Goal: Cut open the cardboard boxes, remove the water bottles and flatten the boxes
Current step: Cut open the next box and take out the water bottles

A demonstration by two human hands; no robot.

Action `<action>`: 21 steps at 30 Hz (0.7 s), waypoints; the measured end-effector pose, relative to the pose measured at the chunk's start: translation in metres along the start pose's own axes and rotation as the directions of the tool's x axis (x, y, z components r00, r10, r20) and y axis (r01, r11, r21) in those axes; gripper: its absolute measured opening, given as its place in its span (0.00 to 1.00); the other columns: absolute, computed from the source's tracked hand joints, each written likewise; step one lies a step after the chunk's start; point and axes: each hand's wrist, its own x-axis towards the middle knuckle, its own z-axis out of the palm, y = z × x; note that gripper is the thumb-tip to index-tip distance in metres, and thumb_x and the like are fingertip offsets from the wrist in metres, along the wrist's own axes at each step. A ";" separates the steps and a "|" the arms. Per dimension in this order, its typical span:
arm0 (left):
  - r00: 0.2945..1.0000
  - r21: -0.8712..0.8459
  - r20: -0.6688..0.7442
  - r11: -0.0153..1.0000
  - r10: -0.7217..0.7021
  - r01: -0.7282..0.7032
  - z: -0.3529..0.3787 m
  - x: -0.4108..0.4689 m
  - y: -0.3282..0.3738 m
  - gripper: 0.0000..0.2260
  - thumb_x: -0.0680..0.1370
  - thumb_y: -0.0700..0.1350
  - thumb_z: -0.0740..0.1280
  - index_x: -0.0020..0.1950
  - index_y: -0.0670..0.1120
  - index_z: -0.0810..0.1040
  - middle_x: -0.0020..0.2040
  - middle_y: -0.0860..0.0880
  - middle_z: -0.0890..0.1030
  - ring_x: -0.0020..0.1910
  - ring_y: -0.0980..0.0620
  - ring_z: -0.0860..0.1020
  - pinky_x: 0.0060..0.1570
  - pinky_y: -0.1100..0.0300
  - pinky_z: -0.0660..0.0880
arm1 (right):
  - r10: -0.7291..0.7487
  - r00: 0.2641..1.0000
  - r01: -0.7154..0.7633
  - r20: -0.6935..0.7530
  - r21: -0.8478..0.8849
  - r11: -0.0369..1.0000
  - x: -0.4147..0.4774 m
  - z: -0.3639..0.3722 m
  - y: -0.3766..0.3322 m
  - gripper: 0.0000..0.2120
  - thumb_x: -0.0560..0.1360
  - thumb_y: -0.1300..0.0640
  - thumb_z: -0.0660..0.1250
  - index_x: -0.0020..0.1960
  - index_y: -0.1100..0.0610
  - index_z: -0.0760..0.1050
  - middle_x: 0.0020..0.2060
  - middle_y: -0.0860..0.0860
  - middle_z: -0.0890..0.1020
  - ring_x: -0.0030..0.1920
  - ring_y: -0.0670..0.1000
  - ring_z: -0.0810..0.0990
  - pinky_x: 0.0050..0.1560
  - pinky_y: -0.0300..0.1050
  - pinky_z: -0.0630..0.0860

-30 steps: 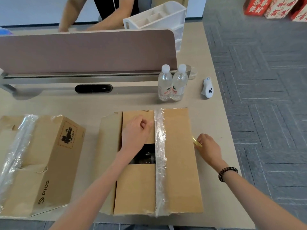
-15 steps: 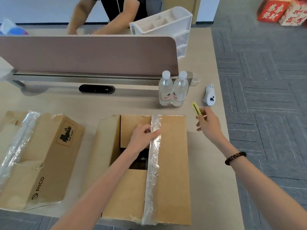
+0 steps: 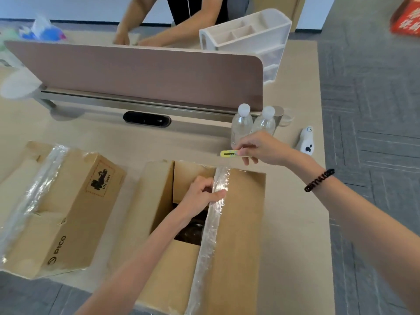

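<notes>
We work at a beige desk [image 3: 293, 223], with grey carpet [image 3: 375, 110] at three o'clock. Nearest us, at six o'clock, sits the box [image 3: 238, 223], its top partly open. A strip of clear tape [image 3: 211, 228] runs along the edge of the right flap.

Our left hand [image 3: 200, 194] reaches into the gap and curls its fingers round that taped edge, thumb on top. Something dark shows in the gap below it; we cannot tell what.

At nine o'clock lies a second box [image 3: 68, 212], taped shut and printed PICO.

Past the open box's far edge, at one o'clock, our right hand [image 3: 266, 146] hovers above the desk. It pinches a yellow cutter [image 3: 228, 153] between thumb and fingers, and the cutter points toward nine o'clock. A dark band [image 3: 319, 180] circles that wrist.

Just behind the hand, two bottles [image 3: 242, 123] stand upright side by side, white-capped. A small white gadget [image 3: 306, 140] lies at their three o'clock.

Farther off, a brown divider [image 3: 147, 73] crosses the desk. Beyond it are a white organizer [image 3: 250, 32] at one o'clock and another person's arms [image 3: 195, 17] at twelve.
</notes>
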 end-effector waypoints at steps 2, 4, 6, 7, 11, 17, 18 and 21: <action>1.000 0.003 -0.012 1.000 0.004 -0.004 0.002 0.001 0.000 0.13 0.77 0.42 0.71 0.52 0.31 0.76 0.48 0.49 0.69 0.49 0.54 0.71 0.52 0.66 0.73 | -0.004 1.000 0.005 0.025 -0.024 1.000 0.006 -0.007 0.002 0.05 0.78 0.61 0.65 0.48 0.58 0.81 0.32 0.50 0.83 0.25 0.43 0.72 0.34 0.41 0.72; 1.000 0.010 -0.015 1.000 0.003 -0.003 0.006 0.002 0.000 0.11 0.77 0.41 0.71 0.53 0.33 0.78 0.49 0.50 0.69 0.50 0.55 0.70 0.42 0.74 0.69 | 0.000 0.997 0.005 0.081 -0.060 0.998 0.010 -0.012 0.003 0.05 0.78 0.59 0.66 0.47 0.55 0.80 0.32 0.49 0.83 0.27 0.43 0.73 0.37 0.43 0.73; 1.000 -0.002 0.000 1.000 0.002 -0.002 0.008 0.002 0.001 0.10 0.77 0.43 0.71 0.54 0.38 0.79 0.53 0.48 0.69 0.57 0.51 0.70 0.44 0.73 0.69 | 0.005 0.989 0.014 0.146 -0.128 0.992 0.015 -0.014 0.003 0.05 0.78 0.58 0.66 0.46 0.51 0.79 0.31 0.47 0.83 0.29 0.42 0.74 0.40 0.45 0.73; 1.000 -0.016 0.009 1.000 -0.008 0.009 0.008 0.002 0.001 0.09 0.77 0.43 0.71 0.55 0.41 0.80 0.55 0.47 0.70 0.60 0.50 0.70 0.45 0.72 0.70 | 0.007 0.985 0.021 0.171 -0.164 0.986 0.018 -0.015 0.003 0.05 0.78 0.57 0.66 0.46 0.49 0.78 0.31 0.46 0.83 0.31 0.41 0.75 0.42 0.46 0.73; 0.999 -0.065 0.035 0.998 -0.006 0.009 0.006 -0.001 0.003 0.07 0.77 0.42 0.71 0.55 0.47 0.82 0.62 0.43 0.71 0.60 0.54 0.70 0.42 0.77 0.70 | 0.032 0.976 0.031 0.215 -0.280 0.960 0.028 -0.015 0.003 0.06 0.78 0.56 0.65 0.45 0.45 0.76 0.32 0.43 0.82 0.35 0.39 0.75 0.43 0.46 0.71; 0.999 -0.098 0.045 0.995 -0.003 0.007 0.005 -0.001 0.007 0.07 0.77 0.40 0.70 0.55 0.44 0.81 0.64 0.41 0.71 0.58 0.55 0.70 0.41 0.78 0.70 | 0.018 0.954 0.077 0.300 -0.303 0.950 0.039 -0.020 0.000 0.04 0.79 0.56 0.65 0.47 0.49 0.78 0.33 0.44 0.83 0.37 0.42 0.76 0.41 0.43 0.70; 0.999 -0.102 0.048 0.995 -0.005 0.010 0.005 -0.001 0.008 0.07 0.77 0.40 0.70 0.55 0.44 0.81 0.63 0.42 0.71 0.58 0.55 0.70 0.41 0.78 0.70 | 0.016 0.951 0.081 0.308 -0.298 0.951 0.040 -0.021 0.000 0.04 0.79 0.56 0.65 0.47 0.49 0.78 0.33 0.44 0.83 0.37 0.42 0.76 0.41 0.42 0.69; 0.999 -0.124 0.047 0.992 -0.014 0.020 0.006 -0.002 0.011 0.05 0.77 0.40 0.70 0.53 0.47 0.81 0.63 0.42 0.71 0.59 0.54 0.70 0.41 0.77 0.70 | 0.005 0.943 0.096 0.332 -0.286 0.953 0.041 -0.019 -0.003 0.05 0.78 0.57 0.65 0.46 0.48 0.78 0.33 0.44 0.83 0.37 0.41 0.76 0.39 0.39 0.69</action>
